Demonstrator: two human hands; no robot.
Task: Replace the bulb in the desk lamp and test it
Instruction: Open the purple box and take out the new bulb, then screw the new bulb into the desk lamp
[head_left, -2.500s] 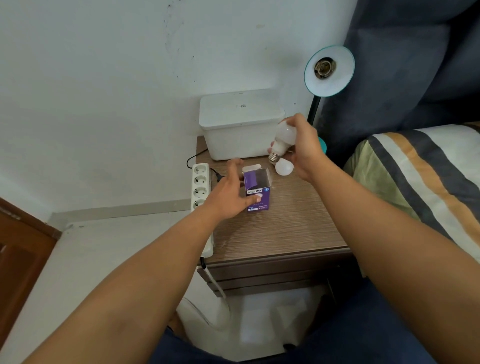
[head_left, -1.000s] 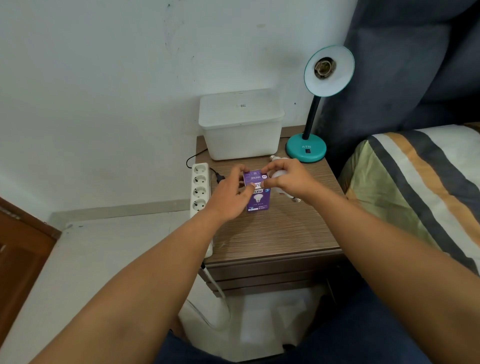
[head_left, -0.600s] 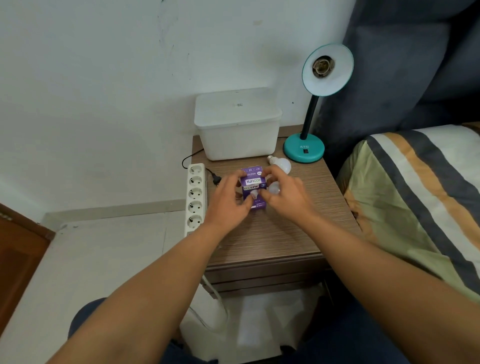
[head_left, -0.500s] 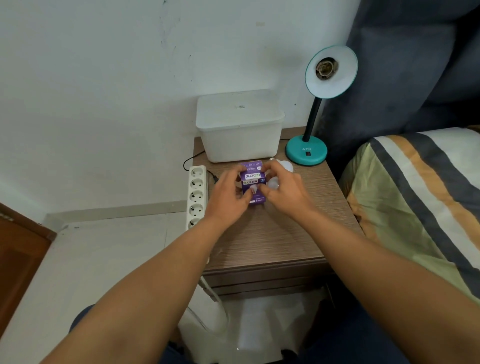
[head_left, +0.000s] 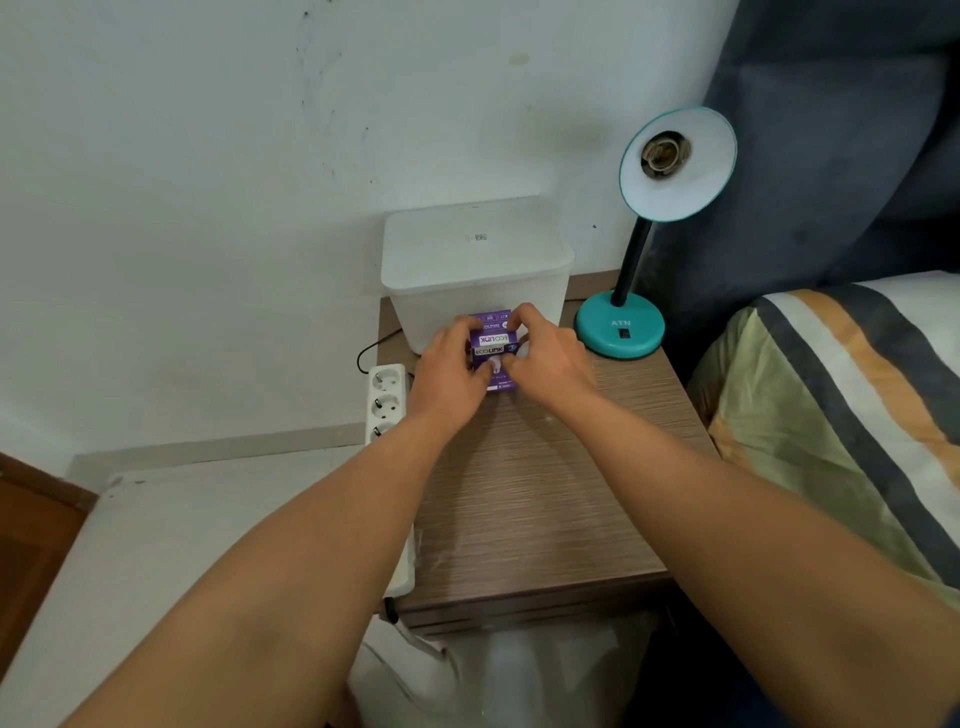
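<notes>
A teal desk lamp stands at the back right of the wooden nightstand. Its shade faces me, and the socket inside holds no bulb. Both hands meet at a small purple bulb box in front of the lamp. My left hand grips the box's left side. My right hand has its fingers on the box's top flap and its thumb on the front. A sliver of a white bulb shows between the box and my right palm; the rest of it is hidden.
A white lidded bin stands against the wall behind the box. A white power strip with a black plug lead lies along the nightstand's left edge. A striped bed cover lies to the right, with a dark headboard behind the lamp.
My right hand came down from holding a bulb in the air to the box. Both hands have moved with the box toward the white bin and are working its top flap.
</notes>
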